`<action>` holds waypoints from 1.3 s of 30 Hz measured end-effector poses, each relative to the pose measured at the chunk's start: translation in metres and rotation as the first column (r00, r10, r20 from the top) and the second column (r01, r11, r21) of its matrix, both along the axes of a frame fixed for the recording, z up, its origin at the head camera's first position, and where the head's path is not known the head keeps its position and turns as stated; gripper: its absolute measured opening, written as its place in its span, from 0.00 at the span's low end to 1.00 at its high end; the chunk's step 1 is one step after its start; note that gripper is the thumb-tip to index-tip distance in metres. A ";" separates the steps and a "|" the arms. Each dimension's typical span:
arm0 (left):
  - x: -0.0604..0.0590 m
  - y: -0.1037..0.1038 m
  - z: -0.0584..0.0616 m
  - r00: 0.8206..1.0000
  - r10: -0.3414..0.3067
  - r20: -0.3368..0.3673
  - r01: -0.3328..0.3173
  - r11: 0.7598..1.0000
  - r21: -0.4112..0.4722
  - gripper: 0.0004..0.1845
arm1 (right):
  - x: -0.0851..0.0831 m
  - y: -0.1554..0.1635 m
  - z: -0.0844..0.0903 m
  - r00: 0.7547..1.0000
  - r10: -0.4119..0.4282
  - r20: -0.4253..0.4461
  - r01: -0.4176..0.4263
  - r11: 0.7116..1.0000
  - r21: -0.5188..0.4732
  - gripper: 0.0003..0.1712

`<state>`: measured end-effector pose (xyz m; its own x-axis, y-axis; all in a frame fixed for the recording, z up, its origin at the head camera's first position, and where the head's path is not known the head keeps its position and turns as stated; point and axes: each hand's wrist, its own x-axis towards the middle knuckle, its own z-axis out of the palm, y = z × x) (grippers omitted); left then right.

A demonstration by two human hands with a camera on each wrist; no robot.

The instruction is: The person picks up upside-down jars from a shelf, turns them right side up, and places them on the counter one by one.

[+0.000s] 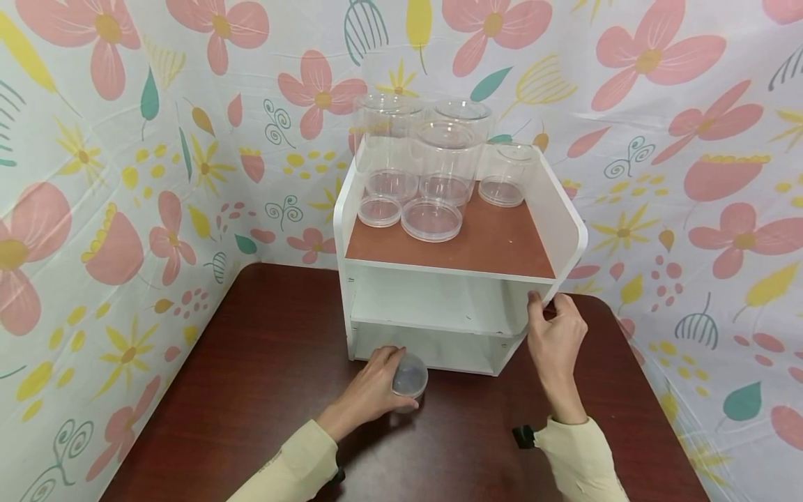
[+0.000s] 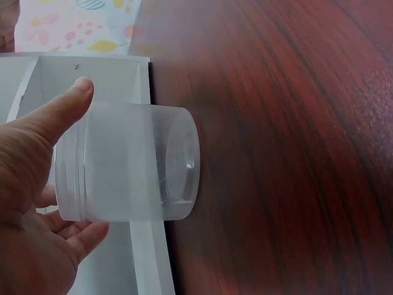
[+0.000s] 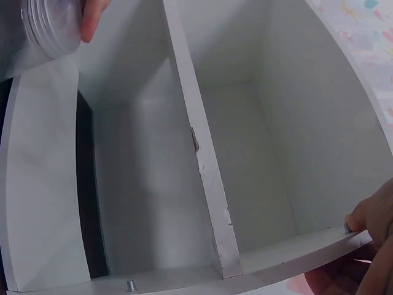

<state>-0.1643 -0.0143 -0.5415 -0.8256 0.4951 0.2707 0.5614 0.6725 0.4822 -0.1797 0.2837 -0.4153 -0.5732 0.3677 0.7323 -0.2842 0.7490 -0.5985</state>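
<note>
My left hand (image 1: 370,390) grips a small clear plastic jar (image 1: 410,376) on its side, just in front of the white shelf unit's (image 1: 354,293) bottom opening. In the left wrist view my thumb and fingers (image 2: 61,110) wrap the jar (image 2: 129,163) near its threaded mouth, its base pointing away. My right hand (image 1: 555,335) holds the front edge of the shelf's right side panel (image 1: 567,265), thumb and fingers pinching it. In the right wrist view the shelf's white inner compartments (image 3: 245,153) fill the frame and the jar's mouth (image 3: 52,27) shows at top left.
Several empty clear jars (image 1: 445,160) and two loose lids (image 1: 431,219) stand on the shelf's brown top board (image 1: 495,244). The shelf sits at the back of a dark red-brown table (image 1: 251,362). Flowered cloth walls (image 1: 125,174) close in the left, back and right.
</note>
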 end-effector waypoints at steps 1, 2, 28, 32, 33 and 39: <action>0.000 0.000 0.000 1.000 0.001 0.004 -0.001 1.000 0.006 0.56 | 0.000 0.000 0.000 1.000 -0.001 0.000 0.001 1.000 0.000 0.11; 0.001 0.000 0.000 1.000 0.002 0.011 -0.002 1.000 0.008 0.56 | 0.000 0.000 0.000 1.000 0.000 0.001 0.000 1.000 -0.002 0.11; 0.025 -0.010 0.095 0.993 0.040 0.108 -0.063 0.972 0.225 0.41 | 0.000 0.000 0.000 1.000 -0.005 -0.001 0.005 1.000 -0.011 0.10; 0.027 -0.014 0.115 0.996 0.016 0.093 -0.041 0.959 0.282 0.39 | 0.000 0.001 0.000 1.000 -0.002 0.000 0.002 1.000 -0.009 0.10; 0.027 -0.015 0.121 0.997 0.008 0.083 -0.032 0.956 0.293 0.39 | 0.000 0.001 0.000 1.000 -0.001 0.001 0.001 1.000 -0.009 0.10; 0.027 -0.021 0.157 1.000 -0.019 0.015 0.013 0.938 0.345 0.37 | -0.001 0.000 0.000 1.000 0.003 0.004 -0.003 1.000 -0.010 0.09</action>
